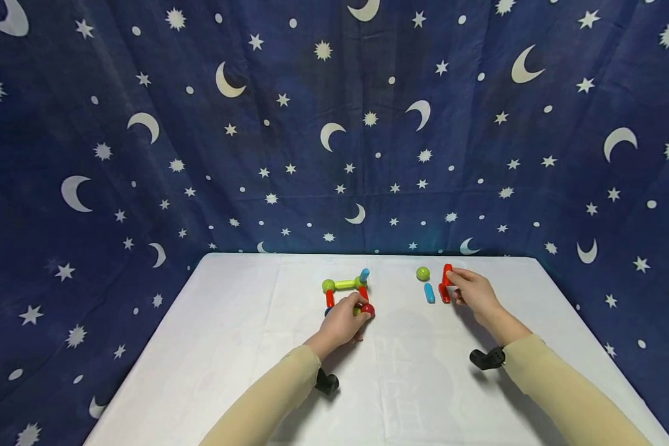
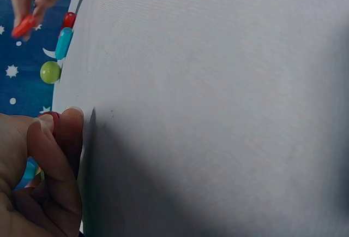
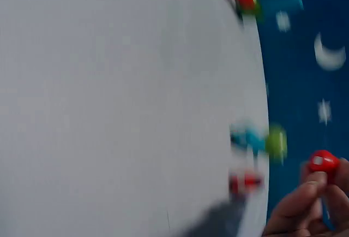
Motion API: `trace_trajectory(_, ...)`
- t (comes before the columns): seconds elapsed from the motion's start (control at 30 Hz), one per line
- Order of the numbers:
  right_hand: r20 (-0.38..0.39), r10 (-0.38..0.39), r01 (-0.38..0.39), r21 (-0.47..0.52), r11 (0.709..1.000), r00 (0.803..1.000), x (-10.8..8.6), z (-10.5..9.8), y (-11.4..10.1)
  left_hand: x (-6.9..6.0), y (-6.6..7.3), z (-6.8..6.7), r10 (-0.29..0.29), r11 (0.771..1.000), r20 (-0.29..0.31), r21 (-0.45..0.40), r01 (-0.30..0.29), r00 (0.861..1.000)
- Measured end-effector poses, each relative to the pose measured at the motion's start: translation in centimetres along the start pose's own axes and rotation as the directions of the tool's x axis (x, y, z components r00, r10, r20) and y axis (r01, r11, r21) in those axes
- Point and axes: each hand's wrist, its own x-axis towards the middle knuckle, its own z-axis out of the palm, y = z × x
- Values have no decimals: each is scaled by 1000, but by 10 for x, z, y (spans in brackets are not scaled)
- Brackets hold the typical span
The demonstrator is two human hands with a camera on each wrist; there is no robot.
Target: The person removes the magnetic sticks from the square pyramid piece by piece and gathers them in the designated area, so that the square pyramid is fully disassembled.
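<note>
My left hand (image 1: pixel 344 320) grips the near right corner of a square frame of balls and rods, thumb and fingers round a red ball (image 1: pixel 368 310). The frame has green balls (image 1: pixel 328 285) at its far corners, a yellow-green rod (image 1: pixel 345 285) between them and red rods (image 1: pixel 329 298) at the sides. A blue rod (image 1: pixel 365 275) stands up from the far right corner. My right hand (image 1: pixel 476 293) pinches a red rod (image 1: pixel 448 272), raised above the table in the right wrist view. Another red rod (image 1: pixel 443 293) lies just below it.
Left of my right hand, a loose green ball (image 1: pixel 422 274) and a short blue rod (image 1: pixel 430 293) lie on the white table (image 1: pixel 412 384). A dark blue curtain (image 1: pixel 290 124) with moons and stars hangs behind the table's far edge.
</note>
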Motion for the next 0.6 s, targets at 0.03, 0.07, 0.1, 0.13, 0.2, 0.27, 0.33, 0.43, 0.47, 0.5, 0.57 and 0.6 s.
trace_trajectory(0.03, -14, 14, -15, -53, 998, 1000, 3, -9, 4, 0, 0, 0, 0, 1000, -1, -2, 0, 1000)
trace_trajectory(0.07, -25, 36, -39, -98, 994, 999, 5, -18, 8, 0, 0, 0, 0, 1000, -1, -2, 0, 1000)
trace_trajectory(0.1, -28, 62, -65, -139, 988, 998, 7, -25, 12, 0, 0, 1, -1, 1000, 0, -5, 1, 1000)
trace_trajectory(0.13, -23, 82, -85, -175, 981, 996, 9, -30, 17, 0, 0, 1, -5, 1000, 2, -4, 5, 1000)
trace_trajectory(0.2, -13, 124, -124, -235, 964, 992, 13, -37, 25, 0, 0, 1, -8, 1000, 7, -6, 8, 1000)
trace_trajectory(0.27, -15, 140, -139, -265, 954, 990, 15, -41, 30, 1, 0, 1, -12, 1000, 13, -7, 12, 1000)
trace_trajectory(0.33, -20, 127, -128, -293, 948, 992, 16, -41, 33, 1, 0, 1, -13, 1000, 12, -10, 13, 1000)
trace_trajectory(0.43, -41, 114, -121, -314, 942, 993, 18, -37, 32, 2, 0, 0, -17, 1000, 7, -11, 17, 1000)
trace_trajectory(0.47, -45, 116, -124, -322, 938, 992, 18, -36, 31, 2, 0, 0, -17, 1000, 7, -13, 18, 1000)
trace_trajectory(0.5, -49, 122, -131, -330, 935, 991, 19, -34, 31, 2, 0, 0, -19, 1000, 7, -12, 19, 1000)
trace_trajectory(0.57, -56, 128, -140, -347, 927, 990, 19, -32, 30, 2, 0, 0, -24, 1000, 13, -14, 24, 1000)
trace_trajectory(0.6, -59, 133, -145, -357, 923, 989, 20, -31, 30, 2, 0, 0, -24, 1000, 14, -15, 24, 1000)
